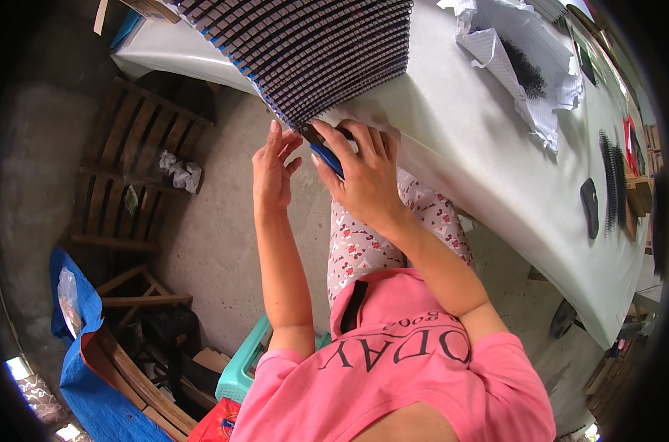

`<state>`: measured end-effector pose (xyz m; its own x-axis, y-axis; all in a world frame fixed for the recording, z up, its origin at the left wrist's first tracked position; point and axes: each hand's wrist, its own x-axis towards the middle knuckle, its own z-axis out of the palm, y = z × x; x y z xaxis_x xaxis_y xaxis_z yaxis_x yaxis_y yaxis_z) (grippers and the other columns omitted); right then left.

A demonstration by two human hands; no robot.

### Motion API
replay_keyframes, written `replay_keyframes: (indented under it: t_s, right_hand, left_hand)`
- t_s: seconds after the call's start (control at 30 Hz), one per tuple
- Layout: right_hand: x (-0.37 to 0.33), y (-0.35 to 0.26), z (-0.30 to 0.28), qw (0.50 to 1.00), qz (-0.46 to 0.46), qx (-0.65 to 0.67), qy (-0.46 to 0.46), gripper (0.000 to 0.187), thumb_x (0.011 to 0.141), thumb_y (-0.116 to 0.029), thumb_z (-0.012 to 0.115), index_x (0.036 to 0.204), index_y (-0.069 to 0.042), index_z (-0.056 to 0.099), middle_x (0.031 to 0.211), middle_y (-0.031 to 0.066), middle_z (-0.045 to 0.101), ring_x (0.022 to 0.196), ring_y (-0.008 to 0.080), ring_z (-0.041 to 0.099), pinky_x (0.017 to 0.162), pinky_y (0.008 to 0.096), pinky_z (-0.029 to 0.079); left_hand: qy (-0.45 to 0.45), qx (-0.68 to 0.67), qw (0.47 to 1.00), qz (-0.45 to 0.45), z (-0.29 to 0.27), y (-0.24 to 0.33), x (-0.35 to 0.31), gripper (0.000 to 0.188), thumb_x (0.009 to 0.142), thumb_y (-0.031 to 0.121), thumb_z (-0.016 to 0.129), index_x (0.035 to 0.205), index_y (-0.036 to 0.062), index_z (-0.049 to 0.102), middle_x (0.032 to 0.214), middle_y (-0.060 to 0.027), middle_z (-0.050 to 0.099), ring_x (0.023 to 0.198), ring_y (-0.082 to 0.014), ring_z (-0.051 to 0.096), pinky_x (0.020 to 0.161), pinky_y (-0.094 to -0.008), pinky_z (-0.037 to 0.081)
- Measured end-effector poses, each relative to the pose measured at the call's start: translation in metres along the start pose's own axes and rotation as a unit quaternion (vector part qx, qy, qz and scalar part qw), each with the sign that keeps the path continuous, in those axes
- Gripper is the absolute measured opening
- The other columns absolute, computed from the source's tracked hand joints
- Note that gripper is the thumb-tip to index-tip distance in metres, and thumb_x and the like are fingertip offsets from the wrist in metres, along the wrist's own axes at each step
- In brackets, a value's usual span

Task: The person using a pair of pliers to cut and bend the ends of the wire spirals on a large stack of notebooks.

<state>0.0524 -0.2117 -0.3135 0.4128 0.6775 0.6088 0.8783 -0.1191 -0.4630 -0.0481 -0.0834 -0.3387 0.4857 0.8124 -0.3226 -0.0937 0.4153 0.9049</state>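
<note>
A tall stack of spiral-bound books (327, 55) with black coils lies on the white-covered table (438, 140), its near corner at the table edge. My right hand (369, 173) is closed around blue-handled pliers (326, 158). The jaws of the pliers are at the coil ends on that near corner. Just left of the pliers, my left hand (274, 171) is raised with its fingers apart and slightly bent. Its fingertips are close to the corner of the stack, and nothing shows in them.
Crumpled white paper (489, 55) holding black coil scraps (524, 70) lies on the table's right. Farther right are a black object (589, 208) and loose black coils (612, 177). Wooden slatted furniture (139, 125), a blue tarp (91, 383) and a teal plastic stool (246, 361) stand left.
</note>
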Motion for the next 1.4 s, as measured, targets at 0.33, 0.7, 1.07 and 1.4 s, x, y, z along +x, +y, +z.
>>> replay_keyframes:
  t_s: [0.33, 0.7, 1.07, 1.4]
  right_hand:
    - [0.004, 0.001, 0.017, 0.919, 0.177, 0.327, -0.130, 0.036, 0.086, -0.025, 0.059, 0.118, -0.010, 0.053, 0.085, 0.0092, 0.060, 0.069, 0.0273, 0.058, 0.062, 0.0347, 0.047]
    - [0.005, 0.000, 0.011, 1.000, -0.004, 0.023, 0.011, 0.041, 0.084, -0.026, 0.060, 0.123, -0.014, 0.052, 0.105, 0.0101, 0.051, 0.098, 0.0268, 0.050, 0.086, 0.0416, 0.037]
    - [0.008, -0.003, 0.007, 0.902, 0.164, 0.372, -0.146, 0.039, 0.088, -0.027, 0.059, 0.118, -0.003, 0.052, 0.088, 0.0117, 0.058, 0.079, 0.0258, 0.059, 0.071, 0.0363, 0.049]
    - [0.018, -0.009, 0.002, 1.000, -0.015, 0.014, 0.009, 0.041, 0.082, -0.022, 0.062, 0.121, -0.013, 0.053, 0.102, 0.0093, 0.054, 0.092, 0.0271, 0.054, 0.083, 0.0407, 0.042]
  left_hand:
    - [-0.004, 0.020, 1.000, 0.007, 0.004, 0.000, 0.001, 0.051, 0.080, 0.054, 0.062, 0.093, 0.0048, 0.064, 0.093, -0.0036, 0.062, 0.093, -0.0139, 0.053, 0.074, -0.0302, 0.039]
    - [0.007, 0.027, 1.000, 0.005, 0.002, 0.003, 0.001, 0.052, 0.079, 0.057, 0.062, 0.089, 0.0061, 0.064, 0.090, -0.0031, 0.062, 0.092, -0.0130, 0.054, 0.071, -0.0298, 0.040]
    - [0.006, 0.046, 0.999, -0.005, -0.008, -0.001, 0.008, 0.062, 0.079, 0.065, 0.054, 0.087, 0.0045, 0.065, 0.089, -0.0049, 0.063, 0.091, -0.0167, 0.055, 0.074, -0.0351, 0.039]
    - [0.082, 0.195, 0.975, 0.066, 0.007, 0.019, 0.000, 0.062, 0.078, 0.068, 0.053, 0.075, 0.0068, 0.063, 0.077, -0.0049, 0.063, 0.084, -0.0162, 0.057, 0.073, -0.0341, 0.039]
